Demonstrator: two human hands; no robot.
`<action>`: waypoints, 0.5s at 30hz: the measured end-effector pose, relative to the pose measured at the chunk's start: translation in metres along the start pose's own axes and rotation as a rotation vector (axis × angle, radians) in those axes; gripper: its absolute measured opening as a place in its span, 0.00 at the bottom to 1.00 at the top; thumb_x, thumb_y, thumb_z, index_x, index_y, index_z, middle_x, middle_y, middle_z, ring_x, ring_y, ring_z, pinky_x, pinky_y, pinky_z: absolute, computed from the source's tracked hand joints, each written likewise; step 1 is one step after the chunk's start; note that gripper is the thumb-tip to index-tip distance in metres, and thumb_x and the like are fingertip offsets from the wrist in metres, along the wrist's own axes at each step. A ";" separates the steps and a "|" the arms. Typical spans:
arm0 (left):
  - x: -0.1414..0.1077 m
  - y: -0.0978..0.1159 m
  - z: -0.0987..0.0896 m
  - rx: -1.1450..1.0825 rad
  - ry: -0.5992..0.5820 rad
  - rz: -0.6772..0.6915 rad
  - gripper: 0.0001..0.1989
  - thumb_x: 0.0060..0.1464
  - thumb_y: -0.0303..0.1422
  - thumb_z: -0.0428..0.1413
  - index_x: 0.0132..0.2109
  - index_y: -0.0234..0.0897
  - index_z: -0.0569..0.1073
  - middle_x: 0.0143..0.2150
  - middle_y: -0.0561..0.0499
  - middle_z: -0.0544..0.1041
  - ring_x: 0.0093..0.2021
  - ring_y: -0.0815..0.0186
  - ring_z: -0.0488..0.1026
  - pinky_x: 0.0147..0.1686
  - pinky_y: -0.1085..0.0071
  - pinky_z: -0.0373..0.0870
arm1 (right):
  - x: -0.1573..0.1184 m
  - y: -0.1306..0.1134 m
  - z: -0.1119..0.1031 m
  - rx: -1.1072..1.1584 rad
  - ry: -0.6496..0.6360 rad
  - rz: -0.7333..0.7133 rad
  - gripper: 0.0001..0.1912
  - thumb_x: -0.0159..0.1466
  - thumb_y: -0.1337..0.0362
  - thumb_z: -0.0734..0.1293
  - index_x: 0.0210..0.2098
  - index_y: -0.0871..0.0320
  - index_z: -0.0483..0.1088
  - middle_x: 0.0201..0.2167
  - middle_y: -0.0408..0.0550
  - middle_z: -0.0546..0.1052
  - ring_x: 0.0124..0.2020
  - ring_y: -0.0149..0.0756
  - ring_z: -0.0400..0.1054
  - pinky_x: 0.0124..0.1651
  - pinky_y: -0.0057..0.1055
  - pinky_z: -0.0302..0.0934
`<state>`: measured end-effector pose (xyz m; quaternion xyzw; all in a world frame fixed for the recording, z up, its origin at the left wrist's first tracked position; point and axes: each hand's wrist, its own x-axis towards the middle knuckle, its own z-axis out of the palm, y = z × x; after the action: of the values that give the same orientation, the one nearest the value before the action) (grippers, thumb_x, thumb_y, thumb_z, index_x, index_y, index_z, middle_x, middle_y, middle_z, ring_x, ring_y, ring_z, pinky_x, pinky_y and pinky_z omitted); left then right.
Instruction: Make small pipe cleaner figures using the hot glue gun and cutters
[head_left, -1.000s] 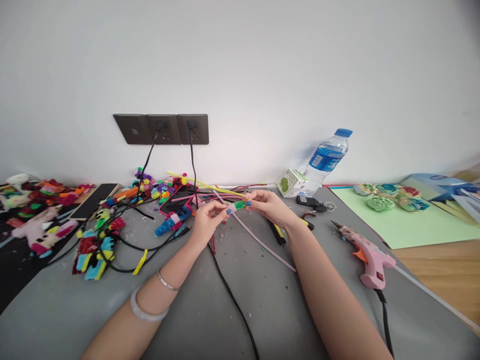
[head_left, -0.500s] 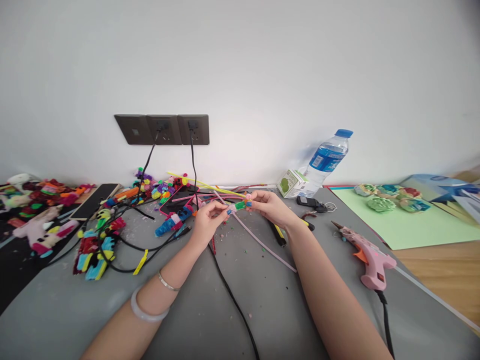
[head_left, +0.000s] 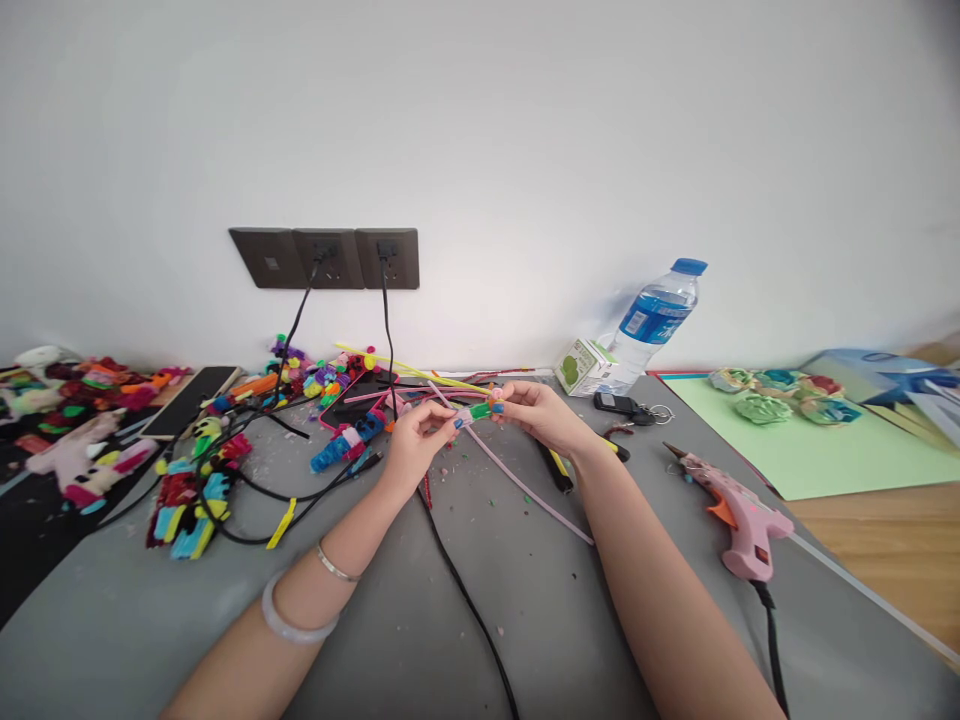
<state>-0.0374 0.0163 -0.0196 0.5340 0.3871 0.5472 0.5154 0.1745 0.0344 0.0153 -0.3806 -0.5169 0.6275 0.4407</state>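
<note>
Between both hands, above the grey table point(head_left: 450, 620), is a small pipe-cleaner figure point(head_left: 480, 411) with green, pink and yellow parts. My left hand point(head_left: 418, 438) pinches its pink end between thumb and forefinger. At the other end, the closed fingertips of my right hand point(head_left: 541, 415) grip it near the yellow part. Fingers cover some of the figure, so its full shape is hidden. A long pink pipe cleaner point(head_left: 525, 487) slants across the table below the hands. Behind the left hand lies a blue pipe-cleaner piece point(head_left: 346, 440).
A pink glue gun point(head_left: 746, 525) lies at the right, near green paper point(head_left: 862, 465) with paper flowers. A water bottle point(head_left: 652, 320), a small box point(head_left: 581, 367) and keys point(head_left: 634, 408) stand or lie behind. Black cables point(head_left: 465, 590) and plush pieces point(head_left: 191, 500) spread across the left.
</note>
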 end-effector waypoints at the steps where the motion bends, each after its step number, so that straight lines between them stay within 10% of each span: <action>1: 0.000 0.000 0.000 0.000 0.000 -0.001 0.15 0.43 0.41 0.69 0.32 0.35 0.76 0.30 0.51 0.79 0.28 0.67 0.77 0.32 0.69 0.79 | 0.000 0.000 0.000 0.003 -0.001 0.001 0.20 0.46 0.53 0.81 0.26 0.57 0.72 0.26 0.40 0.76 0.29 0.31 0.70 0.38 0.31 0.62; 15: 0.000 -0.001 0.001 0.018 0.017 0.042 0.18 0.42 0.44 0.69 0.31 0.35 0.77 0.29 0.50 0.79 0.27 0.67 0.77 0.30 0.71 0.78 | 0.000 -0.001 0.000 0.004 0.004 0.012 0.20 0.45 0.53 0.81 0.26 0.57 0.72 0.27 0.41 0.76 0.30 0.31 0.71 0.37 0.31 0.64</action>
<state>-0.0361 0.0165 -0.0206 0.5417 0.3850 0.5591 0.4957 0.1743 0.0340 0.0160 -0.3840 -0.5127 0.6303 0.4386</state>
